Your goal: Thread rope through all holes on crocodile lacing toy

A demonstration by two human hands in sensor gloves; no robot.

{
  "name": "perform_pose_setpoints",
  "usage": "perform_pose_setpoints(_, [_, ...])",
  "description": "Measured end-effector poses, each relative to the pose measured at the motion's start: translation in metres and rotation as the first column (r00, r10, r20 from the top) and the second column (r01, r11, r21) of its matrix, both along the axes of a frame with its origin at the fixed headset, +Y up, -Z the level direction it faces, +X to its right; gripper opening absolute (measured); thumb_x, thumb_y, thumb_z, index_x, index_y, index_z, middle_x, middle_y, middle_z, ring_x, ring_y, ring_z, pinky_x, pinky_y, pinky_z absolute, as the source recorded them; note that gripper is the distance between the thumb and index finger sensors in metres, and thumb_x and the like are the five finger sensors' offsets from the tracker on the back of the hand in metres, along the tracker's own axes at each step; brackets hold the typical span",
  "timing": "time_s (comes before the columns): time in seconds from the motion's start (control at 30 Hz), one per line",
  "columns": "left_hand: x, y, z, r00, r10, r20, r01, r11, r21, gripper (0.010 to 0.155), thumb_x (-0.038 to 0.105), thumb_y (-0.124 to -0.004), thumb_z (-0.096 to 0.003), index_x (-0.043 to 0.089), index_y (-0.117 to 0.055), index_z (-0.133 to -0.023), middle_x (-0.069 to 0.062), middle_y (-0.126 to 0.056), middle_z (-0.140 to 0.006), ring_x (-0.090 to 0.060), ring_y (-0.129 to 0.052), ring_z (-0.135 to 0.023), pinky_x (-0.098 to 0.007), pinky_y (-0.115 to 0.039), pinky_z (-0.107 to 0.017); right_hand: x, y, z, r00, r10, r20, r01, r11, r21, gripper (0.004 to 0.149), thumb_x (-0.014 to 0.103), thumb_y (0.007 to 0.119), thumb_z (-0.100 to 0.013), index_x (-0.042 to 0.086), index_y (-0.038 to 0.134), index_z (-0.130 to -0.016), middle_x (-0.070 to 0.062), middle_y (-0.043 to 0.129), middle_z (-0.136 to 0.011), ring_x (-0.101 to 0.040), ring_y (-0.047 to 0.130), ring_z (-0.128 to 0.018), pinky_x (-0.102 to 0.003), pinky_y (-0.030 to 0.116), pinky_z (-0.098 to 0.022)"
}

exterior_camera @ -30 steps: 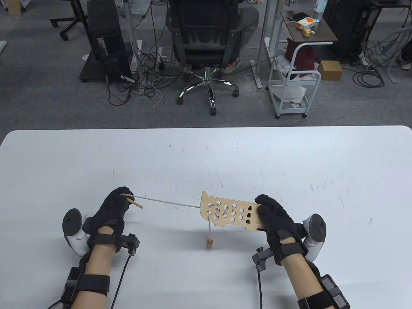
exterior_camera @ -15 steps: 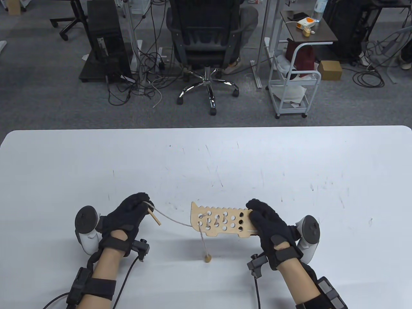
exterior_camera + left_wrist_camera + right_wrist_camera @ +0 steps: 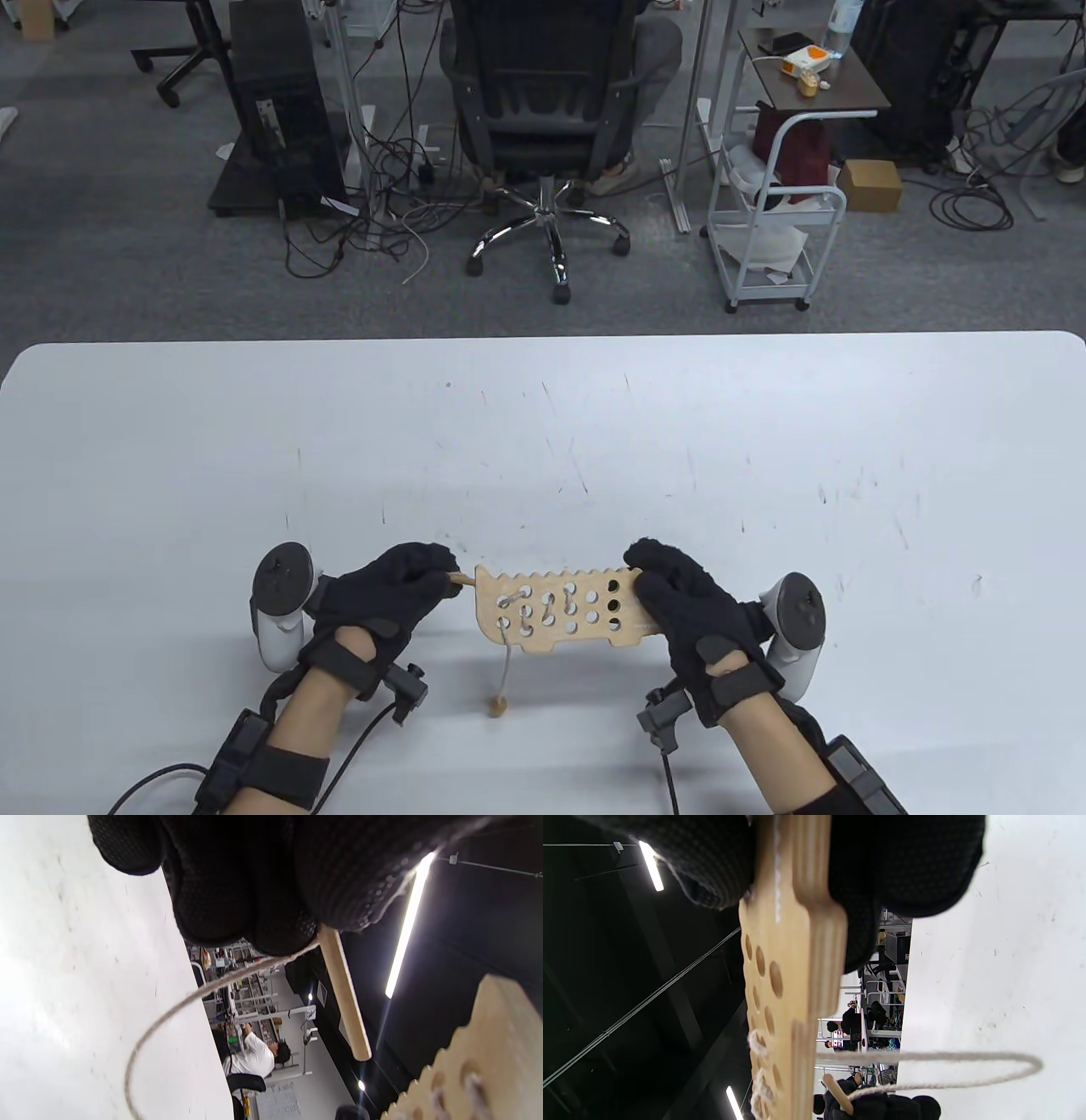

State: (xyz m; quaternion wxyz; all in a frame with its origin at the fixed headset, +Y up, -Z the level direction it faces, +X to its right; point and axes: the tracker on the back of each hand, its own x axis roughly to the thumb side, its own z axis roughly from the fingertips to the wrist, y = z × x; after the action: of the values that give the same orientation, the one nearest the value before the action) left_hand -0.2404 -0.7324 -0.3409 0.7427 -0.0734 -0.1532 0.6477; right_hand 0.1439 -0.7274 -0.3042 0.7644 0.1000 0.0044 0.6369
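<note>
- The crocodile board (image 3: pixel 560 609) is pale plywood with a saw-toothed back edge and rows of round holes; rope stitches already cross the holes at its left end, while the right-hand holes show bare.
- It's held up off the white table (image 3: pixel 764 441), near the front edge, long side running left to right between the two hands.
- The right hand (image 3: pixel 687 598) grips the board's right end, fingers curled over the top and thumb beneath — the right wrist view shows the plywood sandwiched in black glove.
- The left hand (image 3: pixel 390 594) pinches the wooden needle (image 3: pixel 344 997) and the rope (image 3: pixel 178 1014) together, just beside the board's left end; the needle tip pokes out toward the toothed corner.
- Slack rope loops below, and a short tail hangs from the left holes down to a wooden bead (image 3: pixel 497 705) on the tabletop.
- Broad white surface lies open beyond and to both sides; the near edge is close behind the wrists.
</note>
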Motion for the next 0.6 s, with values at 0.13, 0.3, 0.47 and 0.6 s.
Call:
perform_pose_setpoints(0.13, [0.014,0.001,0.005,0.997,-0.038,0.068,0.038,0.999,0.003,0.042,0.034,-0.092,-0.0387,0.031,-0.089,-0.080,0.005,-0.104,-0.073,-0.024,-0.101,-0.069,-0.053,-0.071,-0.068,-0.001,0.000,0.001,1.000,0.001,-0.003,-0.001,1.000,0.005,0.048,0.033,0.083,-0.048,0.016,0.072,-0.092,-0.006,0.095,-0.075,-0.025,0.104,-0.053,-0.042,0.084,-0.040])
perform_pose_setpoints(0.3, [0.028,0.001,0.011,0.992,-0.036,0.123,0.037,0.999,-0.008,0.041,0.034,-0.092,-0.0393,0.030,-0.089,-0.080,0.005,-0.104,-0.074,-0.024,-0.101,-0.069,-0.053,-0.071,-0.068,-0.002,-0.001,0.001,1.000,0.002,-0.010,-0.002,1.000,0.008,0.048,0.033,0.083,-0.048,0.016,0.072,-0.092,-0.007,0.095,-0.075,-0.025,0.104,-0.053,-0.042,0.084,-0.040])
perform_pose_setpoints(0.47, [0.038,-0.001,0.014,0.984,-0.002,0.177,0.009,0.999,-0.036,0.042,0.034,-0.092,-0.0395,0.030,-0.089,-0.081,0.004,-0.104,-0.074,-0.024,-0.101,-0.070,-0.054,-0.070,-0.068,-0.004,-0.001,0.002,1.000,0.001,-0.019,-0.001,1.000,0.017,0.048,0.033,0.083,-0.048,0.016,0.072,-0.092,-0.006,0.095,-0.075,-0.025,0.104,-0.053,-0.042,0.084,-0.040])
perform_pose_setpoints(0.6, [0.046,-0.002,0.018,0.976,0.015,0.218,-0.006,0.999,-0.043,0.042,0.032,-0.090,-0.0395,0.030,-0.088,-0.082,0.003,-0.103,-0.075,-0.024,-0.101,-0.070,-0.054,-0.070,-0.068,-0.007,0.000,0.004,1.000,-0.003,-0.028,0.004,1.000,0.026,0.048,0.033,0.083,-0.048,0.017,0.072,-0.092,-0.006,0.095,-0.075,-0.025,0.104,-0.053,-0.042,0.084,-0.040])
